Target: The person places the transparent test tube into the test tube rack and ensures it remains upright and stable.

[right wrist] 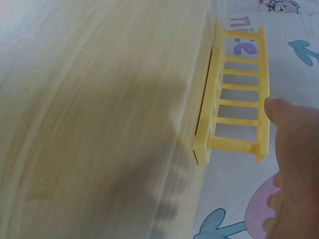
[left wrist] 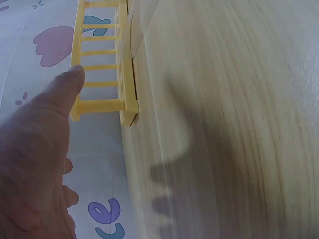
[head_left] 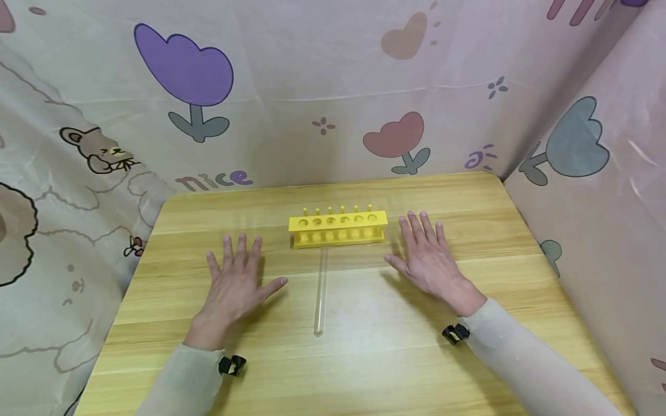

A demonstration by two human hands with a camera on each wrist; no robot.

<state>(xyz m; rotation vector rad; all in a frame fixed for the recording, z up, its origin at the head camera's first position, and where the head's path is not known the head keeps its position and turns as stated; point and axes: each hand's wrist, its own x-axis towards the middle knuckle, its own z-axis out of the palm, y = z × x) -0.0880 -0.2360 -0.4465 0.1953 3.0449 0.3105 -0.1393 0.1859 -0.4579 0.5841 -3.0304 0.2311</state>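
Note:
A yellow test tube rack [head_left: 338, 221] stands near the back middle of the table, with a row of round holes and several upright pegs. In front of it lies a clear glass test tube [head_left: 320, 294], its rounded end toward me. My left hand [head_left: 236, 289] is spread palm down to the left of the tube, holding nothing. To the right of the rack, my right hand [head_left: 429, 260] is likewise spread with straight fingers and holds nothing. Both wrist views show the rack, [left wrist: 127, 84] in the left and beyond the thumb [right wrist: 279, 109] in the right.
The wooden table [head_left: 385, 358] carries the rack and tube. A patterned curtain [head_left: 291, 69] hangs along its back edge and both sides. Each sleeve has a small black wrist camera [head_left: 232, 365] on it.

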